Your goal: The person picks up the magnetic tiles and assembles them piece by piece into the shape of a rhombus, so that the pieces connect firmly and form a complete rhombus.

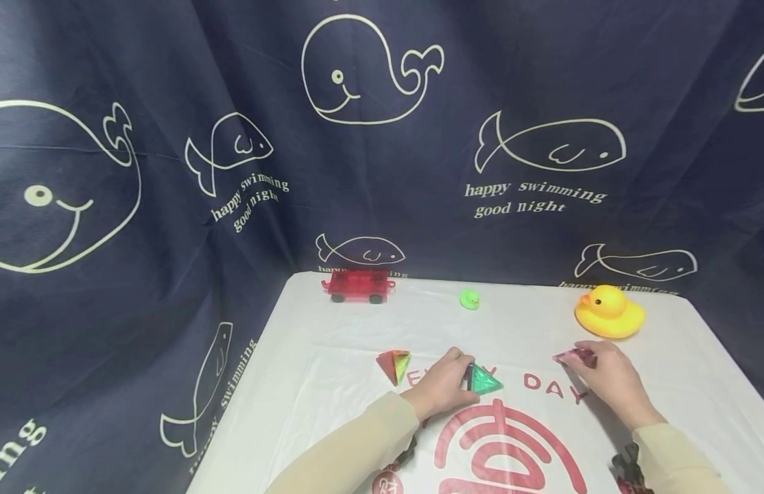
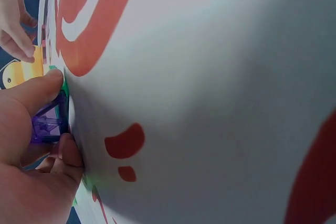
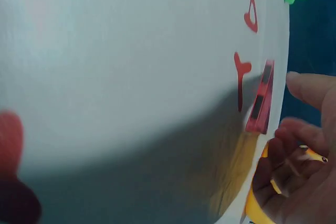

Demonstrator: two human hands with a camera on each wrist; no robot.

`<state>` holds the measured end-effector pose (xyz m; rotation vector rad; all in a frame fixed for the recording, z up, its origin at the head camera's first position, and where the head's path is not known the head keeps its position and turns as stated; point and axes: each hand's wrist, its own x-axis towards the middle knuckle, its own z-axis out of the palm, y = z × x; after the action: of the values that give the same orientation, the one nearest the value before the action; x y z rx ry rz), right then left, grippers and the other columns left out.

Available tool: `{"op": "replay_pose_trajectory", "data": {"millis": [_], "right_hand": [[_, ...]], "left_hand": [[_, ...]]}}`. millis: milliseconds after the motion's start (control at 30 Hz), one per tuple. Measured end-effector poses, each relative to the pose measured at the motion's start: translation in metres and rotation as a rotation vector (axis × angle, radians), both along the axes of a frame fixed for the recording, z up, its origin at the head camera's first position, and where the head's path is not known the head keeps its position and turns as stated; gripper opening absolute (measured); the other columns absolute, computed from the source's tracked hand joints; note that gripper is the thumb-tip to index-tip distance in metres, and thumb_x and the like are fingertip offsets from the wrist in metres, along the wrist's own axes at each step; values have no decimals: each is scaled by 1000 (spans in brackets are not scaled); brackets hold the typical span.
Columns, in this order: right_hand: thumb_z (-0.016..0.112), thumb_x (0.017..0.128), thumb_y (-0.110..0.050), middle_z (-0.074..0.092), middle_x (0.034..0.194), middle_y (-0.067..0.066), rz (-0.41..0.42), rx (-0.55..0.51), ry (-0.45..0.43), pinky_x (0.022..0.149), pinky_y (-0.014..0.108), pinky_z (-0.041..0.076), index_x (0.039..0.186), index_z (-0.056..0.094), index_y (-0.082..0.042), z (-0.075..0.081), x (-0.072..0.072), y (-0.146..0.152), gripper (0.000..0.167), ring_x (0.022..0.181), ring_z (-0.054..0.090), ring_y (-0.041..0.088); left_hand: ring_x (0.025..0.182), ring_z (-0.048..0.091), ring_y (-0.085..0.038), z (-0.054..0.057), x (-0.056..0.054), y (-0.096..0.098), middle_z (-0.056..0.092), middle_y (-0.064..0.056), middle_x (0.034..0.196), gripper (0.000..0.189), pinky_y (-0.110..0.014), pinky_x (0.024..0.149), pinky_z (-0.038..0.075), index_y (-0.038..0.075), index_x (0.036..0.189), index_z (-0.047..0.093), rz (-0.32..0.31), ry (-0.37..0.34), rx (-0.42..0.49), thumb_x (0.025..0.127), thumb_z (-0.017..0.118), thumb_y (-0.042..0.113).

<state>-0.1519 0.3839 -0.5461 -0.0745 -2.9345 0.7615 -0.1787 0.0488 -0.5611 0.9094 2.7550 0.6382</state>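
The left grip (image 1: 440, 384) pinches a purple triangular tile (image 2: 48, 124) next to a green triangular tile (image 1: 485, 380) on the white surface (image 1: 332, 326); the right grip (image 1: 613, 381) is relaxed and holds nothing, its fingers just beside a pink triangular tile (image 3: 261, 98) near the yellow toy duck (image 1: 607, 312); the pieces look like light, stiff, slick plastic, probably sturdy in ordinary handling and best taken by their edges between thumb and fingertip; the green triangular tile's sharp corner points right; the pink triangular tile's long axis runs roughly crosswise, one pointed end facing left.
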Motion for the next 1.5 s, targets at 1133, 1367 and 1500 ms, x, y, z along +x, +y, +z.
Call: {"op": "replay_pose_trajectory", "data": {"millis": [1133,1367,1500], "right_hand": [[86,85,-17,60,93,21,-88,-150,-26,63,39,46,132,38,8,-10,0,-8,72,76,56,30],[82,89,-16,56,77,7,-76,-127,36,48,31,40,133,49,7,-14,3,-33,59,61,50,20],[80,90,-14,59,74,3,-42,-106,73,50,29,42,127,59,3,-16,4,-45,46,58,54,17]], "left_hand": [[107,58,-4,4,0,0,56,4,120,72,-18,99,47,9,146,58,16,-28,11,87,86,38],[117,60,-7,3,1,0,63,2,128,72,-21,103,46,10,149,56,13,-41,2,89,83,39],[124,59,-11,4,2,0,64,0,135,74,-23,107,44,9,151,54,15,-44,-9,90,82,40]]}}
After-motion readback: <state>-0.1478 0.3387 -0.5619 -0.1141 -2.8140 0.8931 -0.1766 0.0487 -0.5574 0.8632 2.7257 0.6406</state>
